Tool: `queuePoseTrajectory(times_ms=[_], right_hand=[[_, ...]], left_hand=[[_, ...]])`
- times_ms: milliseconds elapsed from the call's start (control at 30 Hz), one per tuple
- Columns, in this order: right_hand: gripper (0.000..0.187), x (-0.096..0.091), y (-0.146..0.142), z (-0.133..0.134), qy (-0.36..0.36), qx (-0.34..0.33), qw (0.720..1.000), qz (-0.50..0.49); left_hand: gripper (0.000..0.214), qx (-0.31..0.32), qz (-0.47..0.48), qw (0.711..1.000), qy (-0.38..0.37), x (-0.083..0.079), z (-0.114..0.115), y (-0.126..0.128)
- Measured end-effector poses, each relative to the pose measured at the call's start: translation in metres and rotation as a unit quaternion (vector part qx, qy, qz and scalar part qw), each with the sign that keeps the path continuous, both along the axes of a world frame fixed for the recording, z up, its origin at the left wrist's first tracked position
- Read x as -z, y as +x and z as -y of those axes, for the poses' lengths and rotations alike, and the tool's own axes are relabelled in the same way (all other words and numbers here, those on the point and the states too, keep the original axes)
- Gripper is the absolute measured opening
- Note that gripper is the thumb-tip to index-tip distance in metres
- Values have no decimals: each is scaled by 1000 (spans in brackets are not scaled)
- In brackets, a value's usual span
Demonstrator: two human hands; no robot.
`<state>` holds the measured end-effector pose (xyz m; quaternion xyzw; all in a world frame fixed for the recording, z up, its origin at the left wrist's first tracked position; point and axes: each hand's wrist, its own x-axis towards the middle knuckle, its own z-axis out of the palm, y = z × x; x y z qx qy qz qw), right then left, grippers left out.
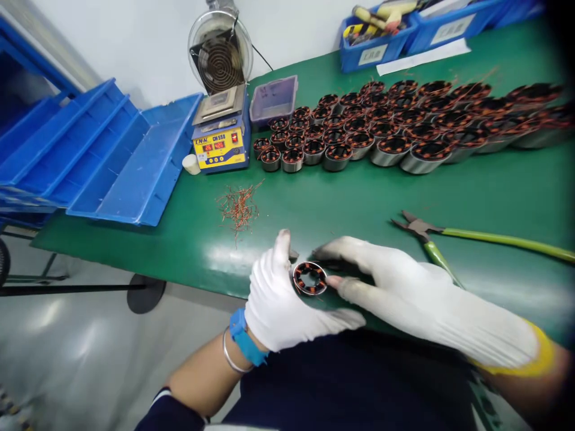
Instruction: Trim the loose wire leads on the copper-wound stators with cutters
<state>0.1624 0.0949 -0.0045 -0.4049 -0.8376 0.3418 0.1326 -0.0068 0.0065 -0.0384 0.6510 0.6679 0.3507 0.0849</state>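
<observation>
A small motor stator (309,279), a metal ring with copper windings and a dark core, stands near the front edge of the green table. My left hand (281,293), in a white glove, is cupped along its left side; the fingers point away from me and the thumb is stretched out to the right. From the right, my right hand (386,275), gloved too, reaches the ring. Its bare thumb tip touches the rim, and the other fingers curve behind the ring, partly hidden. Green-handled cutting pliers (420,227) lie open beyond my right hand.
Rows of similar stators (339,155) stand at the back right. Copper wire scraps (240,206) lie in a pile near a yellow-and-blue solder pot (220,149). A purple bin (274,102), blue trays (130,161), a fan (220,57) and blue tool boxes (377,54) surround the work area.
</observation>
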Motion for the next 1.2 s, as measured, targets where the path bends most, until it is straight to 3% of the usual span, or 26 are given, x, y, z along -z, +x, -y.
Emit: queuePoseTrajectory(times_ms=[100, 200, 400, 533, 633, 667, 767, 900, 1033, 1200], right_hand=[[23, -7, -17, -7, -43, 8, 999, 28], [25, -2, -22, -7, -53, 32, 997, 37], [32, 12, -4, -11, 58, 133, 980, 134], [28, 5, 10, -16, 11, 66, 983, 170], [60, -4, 6, -15, 13, 8, 992, 123], [60, -5, 1, -13, 13, -1, 995, 103], [30, -2, -16, -8, -8, 1, 999, 48], [32, 8, -22, -4, 26, 21, 998, 49], [29, 6, -14, 1, 44, 55, 995, 67], [29, 7, -6, 18, 57, 40, 997, 41]], left_hand=[[117, -9, -8, 1000, 7, 1, -6, -2], [104, 23, 0, 1000, 18, 0, -9, -12], [101, 159, 104, 981, -28, -4, -14, -36], [104, 177, 159, 970, -47, -4, -14, -43], [113, 163, 187, 968, -43, -3, -14, -43], [114, 164, 195, 966, -42, -2, -14, -43], [111, 171, 212, 961, -44, -2, -14, -43], [112, 171, 215, 960, -58, -4, -14, -45], [98, 171, 204, 961, -76, -8, -15, -44], [87, 178, 172, 967, -64, -13, -16, -44]])
